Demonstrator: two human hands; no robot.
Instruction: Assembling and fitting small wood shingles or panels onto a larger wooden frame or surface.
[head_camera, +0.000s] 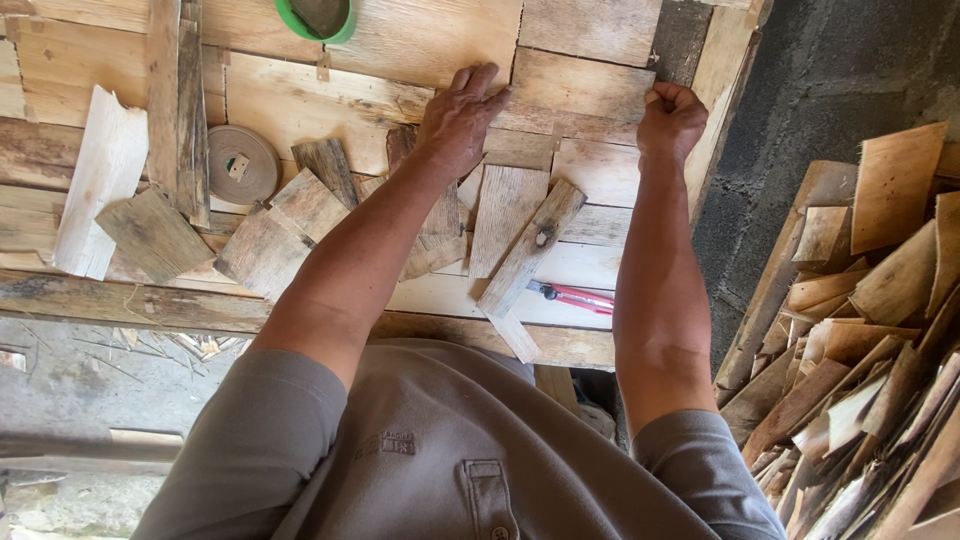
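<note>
A person in a grey shirt leans over a rough workbench built of pale, weathered planks, seen from above their own shoulders. Both bare arms stretch away from the body toward the far side of the bench.

Nearest the body, a red-handled cutting tool lies loose on the bench between the arms, set aside but within reach. Around it, short offcuts are scattered; one narrow slat with a dark knot lies diagonally across others.

Further out, the left hand lies flat, fingers spread and pressing down on the near-left corner of a small rectangular board, seemingly to pin it against the bench. The right hand is closed into a fist at that board's right end, at the bench's edge; whether it grasps the board or a small object I cannot tell. Together the hands seem to square the piece against its neighbours.

To the left sits a round brown reel, and at the far edge, a green-rimmed bowl. On the right, beside a grey wall, a heap of wood scraps stands stacked.
</note>
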